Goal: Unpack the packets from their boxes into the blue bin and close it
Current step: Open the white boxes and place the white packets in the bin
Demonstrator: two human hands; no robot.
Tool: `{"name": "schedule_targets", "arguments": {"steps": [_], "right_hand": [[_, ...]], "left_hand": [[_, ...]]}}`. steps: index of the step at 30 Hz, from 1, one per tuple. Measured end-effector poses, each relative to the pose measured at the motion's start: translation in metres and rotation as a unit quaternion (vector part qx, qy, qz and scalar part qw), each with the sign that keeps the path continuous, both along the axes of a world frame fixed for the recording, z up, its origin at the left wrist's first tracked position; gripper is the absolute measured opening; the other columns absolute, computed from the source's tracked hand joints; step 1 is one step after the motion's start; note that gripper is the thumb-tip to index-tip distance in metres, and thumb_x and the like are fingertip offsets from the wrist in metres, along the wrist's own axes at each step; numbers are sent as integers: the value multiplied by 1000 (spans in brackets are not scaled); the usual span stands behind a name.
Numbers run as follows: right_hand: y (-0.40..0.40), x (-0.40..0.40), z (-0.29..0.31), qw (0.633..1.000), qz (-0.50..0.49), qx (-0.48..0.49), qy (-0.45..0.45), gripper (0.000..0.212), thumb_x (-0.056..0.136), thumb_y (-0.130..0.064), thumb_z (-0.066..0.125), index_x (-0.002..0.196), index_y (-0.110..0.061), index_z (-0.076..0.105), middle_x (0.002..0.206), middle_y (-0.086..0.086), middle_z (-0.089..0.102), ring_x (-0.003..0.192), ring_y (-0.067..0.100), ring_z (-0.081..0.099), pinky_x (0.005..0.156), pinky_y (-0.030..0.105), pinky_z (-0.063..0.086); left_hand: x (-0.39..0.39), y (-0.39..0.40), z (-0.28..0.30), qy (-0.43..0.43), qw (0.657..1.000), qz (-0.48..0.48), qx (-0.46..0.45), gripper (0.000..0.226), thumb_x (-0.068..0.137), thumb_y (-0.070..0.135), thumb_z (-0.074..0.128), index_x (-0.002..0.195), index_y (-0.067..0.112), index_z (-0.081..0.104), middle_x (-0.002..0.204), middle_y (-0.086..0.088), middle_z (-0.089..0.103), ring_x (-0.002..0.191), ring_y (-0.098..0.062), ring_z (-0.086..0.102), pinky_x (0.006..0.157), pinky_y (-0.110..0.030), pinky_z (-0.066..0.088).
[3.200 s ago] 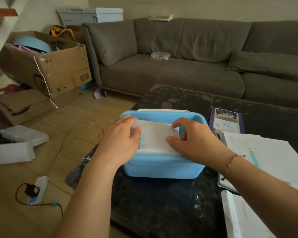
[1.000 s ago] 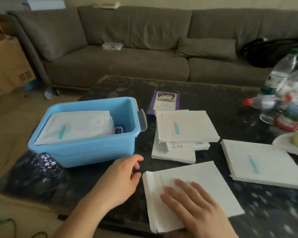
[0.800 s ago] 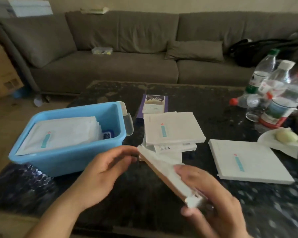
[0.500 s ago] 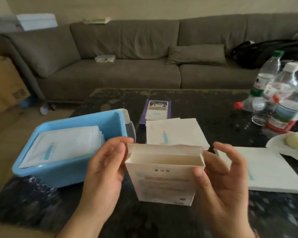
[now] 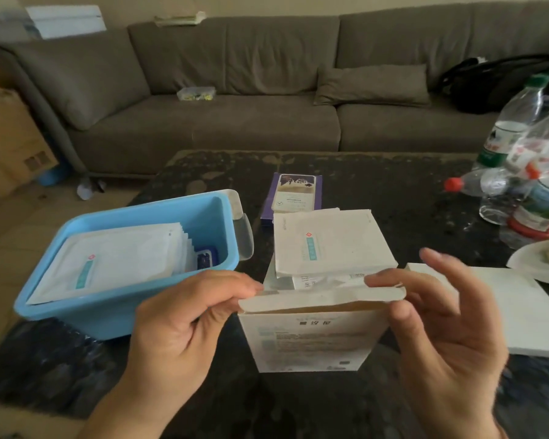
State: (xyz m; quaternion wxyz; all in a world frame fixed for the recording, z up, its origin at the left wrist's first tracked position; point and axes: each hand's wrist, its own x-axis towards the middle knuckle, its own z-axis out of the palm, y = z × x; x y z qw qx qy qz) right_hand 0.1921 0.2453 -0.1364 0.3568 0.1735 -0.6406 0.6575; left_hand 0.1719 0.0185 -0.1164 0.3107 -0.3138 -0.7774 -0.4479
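Note:
I hold a white cardboard box (image 5: pixel 311 339) upright above the dark table (image 5: pixel 377 191), its top flap folded over the opening. My left hand (image 5: pixel 184 327) pinches the flap's left corner. My right hand (image 5: pixel 441 324) pinches the right end of the flap between thumb and forefinger, the other fingers spread. The blue bin (image 5: pixel 118 308) stands open at the left with a stack of white packets (image 5: pixel 114 264) in it. Its clear lid (image 5: pixel 243 229) leans behind the bin's right side.
More white boxes (image 5: pixel 327 242) are stacked behind the held one, another white box (image 5: pixel 514 312) lies at the right, and a purple box (image 5: pixel 295 193) is farther back. Plastic bottles (image 5: pixel 526 160) and a white plate (image 5: pixel 533 264) crowd the right edge. A grey sofa (image 5: pixel 235 122) stands behind.
I picked up the flat white box from the table, turned it upright, and the top flap that stood open half a second ago is now folded down across the opening.

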Motion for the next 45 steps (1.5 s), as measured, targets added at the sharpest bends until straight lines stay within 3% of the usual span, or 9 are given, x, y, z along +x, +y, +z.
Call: {"name": "schedule_targets", "arguments": {"steps": [5, 10, 18, 23, 28, 32, 35, 39, 45], "right_hand": [[1, 1, 4, 999, -4, 50, -10, 17, 91, -40, 64, 94, -24, 69, 98, -3, 73, 92, 25, 69, 75, 33, 54], [-2, 1, 4, 999, -13, 19, -44, 8, 88, -36, 67, 90, -29, 68, 95, -3, 73, 91, 20, 69, 73, 29, 57], [1, 1, 11, 994, 19, 17, -105, 9, 82, -33, 68, 83, -25, 70, 92, 2, 72, 87, 21, 67, 68, 36, 57], [6, 0, 17, 989, 53, 21, -136, 13, 78, -34, 68, 78, -21, 68, 92, 4, 71, 85, 21, 64, 69, 26, 52], [5, -1, 18, 987, 64, 31, -143, 25, 81, -49, 67, 81, -24, 67, 92, 1, 71, 86, 18, 64, 70, 24, 51], [4, 0, 21, 988, 25, 111, -105, 10, 84, -32, 62, 79, -24, 62, 88, -3, 69, 81, 16, 65, 66, 23, 51], [2, -2, 33, 974, -28, 206, -85, 21, 87, -42, 60, 88, -21, 63, 92, -9, 67, 82, 15, 66, 62, 27, 51], [0, -5, 42, 927, -60, 366, -52, 34, 92, -52, 51, 105, -27, 71, 111, -18, 65, 106, 6, 62, 78, 30, 54], [-4, -5, 41, 931, -52, 362, 3, 20, 90, -36, 62, 92, -23, 76, 105, -15, 68, 102, 10, 63, 78, 30, 53]], "left_hand": [[0, -5, 0, 30, 997, 36, -53, 20, 102, 30, 47, 103, 17, 62, 96, 10, 67, 79, 7, 62, 68, -11, 50], [6, 0, 3, -38, 999, 5, 16, 24, 100, 38, 48, 101, 22, 65, 98, 13, 71, 90, -9, 69, 70, -25, 56], [4, 6, 0, -43, 998, 41, 0, 20, 99, 34, 50, 98, 17, 61, 97, 14, 68, 93, -8, 68, 70, -18, 57], [2, 8, 2, -35, 999, 24, -31, 22, 101, 34, 47, 106, 19, 62, 106, 13, 66, 103, -4, 65, 80, -10, 52], [2, 4, 5, -88, 995, -37, -15, 27, 101, 38, 46, 100, 16, 61, 105, 15, 65, 103, -10, 64, 77, -12, 51], [2, 6, 0, -80, 993, -62, -53, 25, 98, 42, 53, 103, 17, 53, 117, 10, 61, 112, -8, 62, 77, -15, 56], [3, 8, 0, -82, 994, -60, -38, 21, 97, 39, 56, 103, 19, 53, 114, 11, 63, 109, -10, 64, 77, -18, 57], [3, 11, 2, -74, 994, -61, -55, 21, 97, 31, 56, 113, 18, 58, 113, 11, 62, 111, -9, 61, 79, -16, 55], [5, 13, 5, -53, 993, -65, -84, 26, 97, 17, 55, 121, 20, 64, 113, 4, 62, 107, -15, 61, 78, -19, 53]]}}
